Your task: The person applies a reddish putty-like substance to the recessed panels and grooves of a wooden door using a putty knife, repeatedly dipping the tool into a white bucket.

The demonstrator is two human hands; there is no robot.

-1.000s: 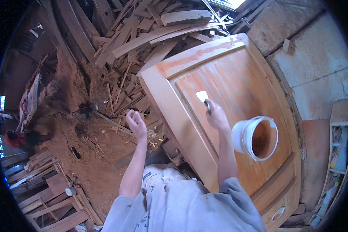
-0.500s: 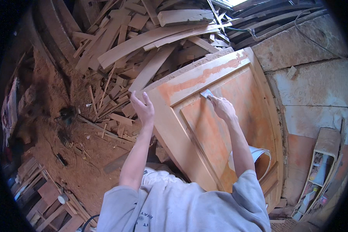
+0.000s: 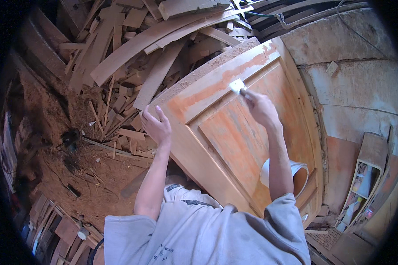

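A panelled wooden door (image 3: 199, 152) lies in front of me, with orange-brown filler smeared on its raised panel and along its far rail. My right hand (image 3: 262, 106) is closed round the handle of a putty knife (image 3: 237, 86), whose pale flat blade lies by the inner edge of the far rail. At the door's left far corner is my left hand (image 3: 157, 126), fingers apart and holding nothing; whether it touches the edge I cannot tell. Under my right forearm a white bucket (image 3: 300, 176) lies on its side on the door, its mouth turned right.
Wood offcuts (image 3: 132, 57) are heaped beyond and left of the door. Sawdust (image 3: 106, 185) covers the floor at left. A narrow wooden box (image 3: 362, 176) with bottles stands at the right, beside large worn boards (image 3: 353, 92).
The putty knife's blade has shifted from the panel's far edge onto the far rail's inner edge, and its face now shows bright. My left hand stays by the corner. The whole view has shifted slightly.
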